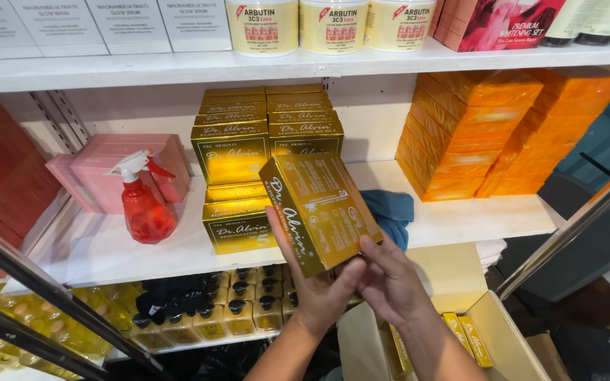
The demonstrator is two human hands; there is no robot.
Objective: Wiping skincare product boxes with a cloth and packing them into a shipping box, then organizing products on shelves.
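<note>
Holding a gold box (321,212) up in front of the middle shelf, tilted so one long edge points up toward 11 o'clock, both hands have it from below: the left hand (317,282) is wrapped around the lower corner with fingers up the front face, and the right hand (390,279) is cupped against the underside at about 5 o'clock, fingers spread on the back panel. Looks like glossy film-wrapped cardboard, so my guess is it's light, stiff enough along the edges but easy to dent on the big flat faces, and pretty slippery with that sheen. Best grip is probably across the narrow sides near the corners, not squeezing the wide panels. Just behind it, at 10 to 12 o'clock, sits the stack of matching gold boxes (238,152) on the white shelf (93,247). A red spray bottle (142,204) stands at 9 o'clock next to pink boxes (118,166), a blue cloth (390,208) is bunched at 3 o'clock just beside the box, and orange boxes (474,134) are stacked further right. Down at 5 o'clock there's an open carton (510,346) with a few more gold boxes inside, and small yellow bottles (213,310) fill the shelf below.
</note>
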